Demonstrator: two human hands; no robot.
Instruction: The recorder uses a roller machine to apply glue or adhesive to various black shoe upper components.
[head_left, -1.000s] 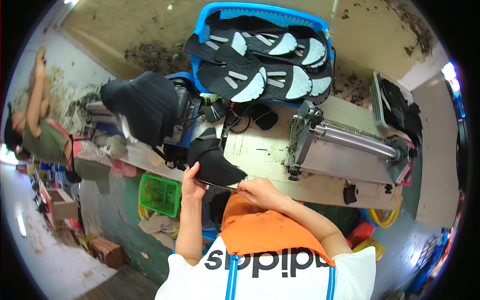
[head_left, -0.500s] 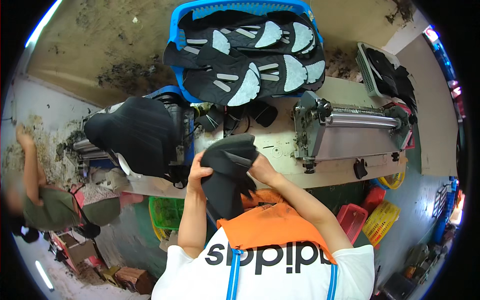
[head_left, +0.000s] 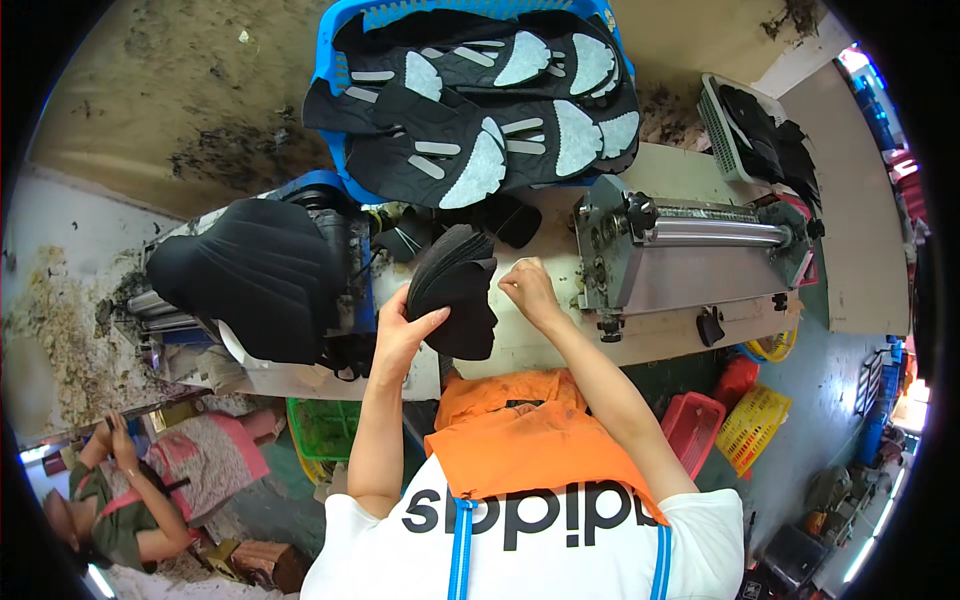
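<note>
My left hand (head_left: 405, 330) is closed on a fanned stack of black fabric pieces (head_left: 460, 300), thumb across the near face and the fingers mostly hidden behind it. The layered edges of the stack curve along its upper left side. Just to the right, apart from the stack, is my right hand (head_left: 532, 290). Its fingers are curled into a pinch, and whatever they hold, if anything, is too small to make out. Behind the stack lie several small dark bundles (head_left: 515, 222) on the pale worktable (head_left: 550, 335).
A blue basket (head_left: 335, 165) at the back holds black shoe-upper pieces with grey patches. On the left, black pieces (head_left: 250, 280) drape over a machine; a roller machine (head_left: 700, 245) stands right. A pale green basket (head_left: 715, 125) is far right. Another person (head_left: 150, 490) is at lower left.
My right hand has left the black stack and moved right, fingers pinched. The stack, in my left hand, now stands more upright and compact. The other person has shifted, both hands together.
</note>
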